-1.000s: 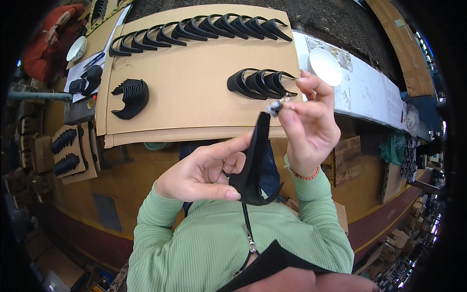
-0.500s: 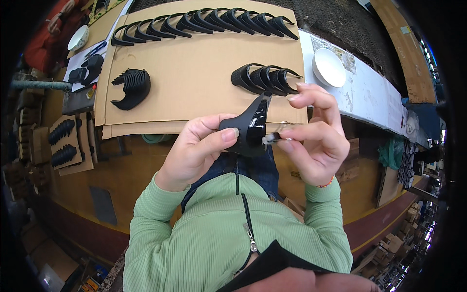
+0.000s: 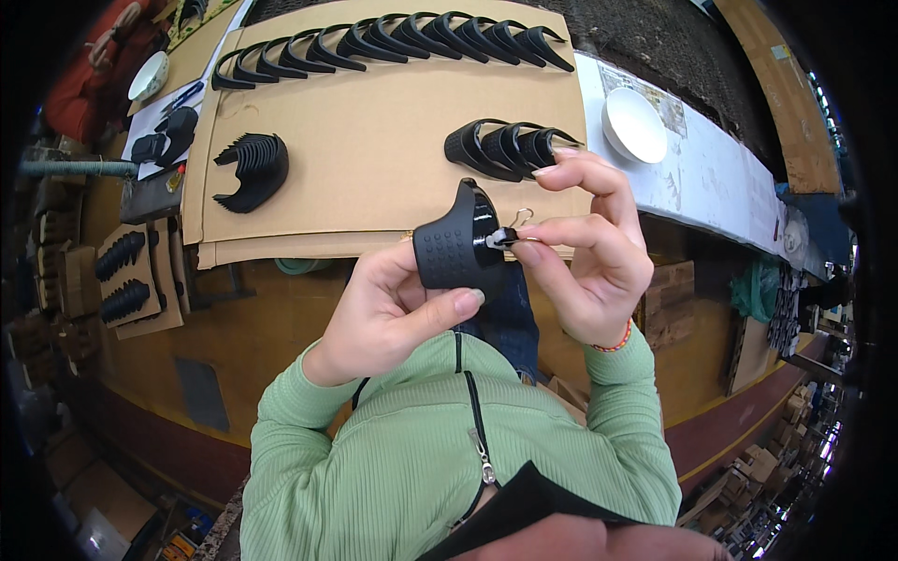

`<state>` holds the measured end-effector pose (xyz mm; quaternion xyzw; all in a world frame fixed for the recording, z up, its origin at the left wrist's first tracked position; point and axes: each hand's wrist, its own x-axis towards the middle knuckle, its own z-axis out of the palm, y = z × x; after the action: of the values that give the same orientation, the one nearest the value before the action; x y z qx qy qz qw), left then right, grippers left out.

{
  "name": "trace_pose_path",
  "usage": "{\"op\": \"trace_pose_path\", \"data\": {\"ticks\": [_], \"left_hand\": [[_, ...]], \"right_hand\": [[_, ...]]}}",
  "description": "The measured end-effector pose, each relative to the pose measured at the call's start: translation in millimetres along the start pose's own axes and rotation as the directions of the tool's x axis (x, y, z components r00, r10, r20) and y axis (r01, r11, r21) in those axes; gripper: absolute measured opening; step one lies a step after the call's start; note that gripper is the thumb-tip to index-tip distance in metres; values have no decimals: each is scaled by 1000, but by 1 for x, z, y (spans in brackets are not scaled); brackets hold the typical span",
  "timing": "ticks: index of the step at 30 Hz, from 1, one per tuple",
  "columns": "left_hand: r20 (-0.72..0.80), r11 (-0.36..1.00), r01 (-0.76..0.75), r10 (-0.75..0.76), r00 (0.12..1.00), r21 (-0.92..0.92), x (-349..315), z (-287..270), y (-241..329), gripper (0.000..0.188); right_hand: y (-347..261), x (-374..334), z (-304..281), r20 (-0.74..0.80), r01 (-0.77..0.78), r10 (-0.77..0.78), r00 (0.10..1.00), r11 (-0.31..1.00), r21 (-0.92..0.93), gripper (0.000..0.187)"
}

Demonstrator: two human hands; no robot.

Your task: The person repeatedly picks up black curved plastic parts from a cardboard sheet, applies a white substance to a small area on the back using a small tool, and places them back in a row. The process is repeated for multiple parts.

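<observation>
My left hand (image 3: pixel 388 313) grips a black curved, textured piece (image 3: pixel 441 251), its thumb along the lower edge and fingers behind. Raised dots cover the outer face; the inner face is glossy, as if wet. Between thumb and index finger, my right hand (image 3: pixel 591 266) pinches a small black binder clip (image 3: pixel 506 236) with wire handles. A whitish pad (image 3: pixel 494 240) sits in the clip's jaws and appears to touch the glossy inside. The other right fingers are raised and bent near a short row of similar black pieces (image 3: pixel 510 150).
A long row of black curved pieces (image 3: pixel 374 45) lines the far side of the cardboard (image 3: pixel 365 140). One nested stack (image 3: pixel 262 173) lies at left. A white bowl (image 3: pixel 634 125) is at right, a patterned bowl (image 3: pixel 150 77) far left. Another person's red sleeve (image 3: pixel 79 89) shows beyond.
The black piece has turned in my left hand, bringing its dotted outer face into view. My right hand has moved slightly left and up with the clip, its pad still against the glossy inside.
</observation>
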<state>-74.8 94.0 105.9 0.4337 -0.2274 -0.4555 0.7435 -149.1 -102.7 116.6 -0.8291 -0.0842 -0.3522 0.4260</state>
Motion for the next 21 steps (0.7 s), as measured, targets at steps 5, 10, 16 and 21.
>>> {"op": "trace_pose_path", "data": {"ticks": [5,10,16,21], "left_hand": [[-41,991,-100,104,994,86,0,6,-7,29],[-68,982,-56,69,995,178,-1,9,-6,27],[-51,983,-21,31,998,181,-1,13,1,29],[-34,986,30,-25,999,167,-2,15,9,31]], "right_hand": [[1,1,1,-6,1,-1,1000,1000,9,20],[0,2,3,17,7,-7,1000,1000,23,20],[-2,4,2,47,9,-10,999,1000,22,20],[-2,5,0,79,13,-16,997,999,38,19]]}}
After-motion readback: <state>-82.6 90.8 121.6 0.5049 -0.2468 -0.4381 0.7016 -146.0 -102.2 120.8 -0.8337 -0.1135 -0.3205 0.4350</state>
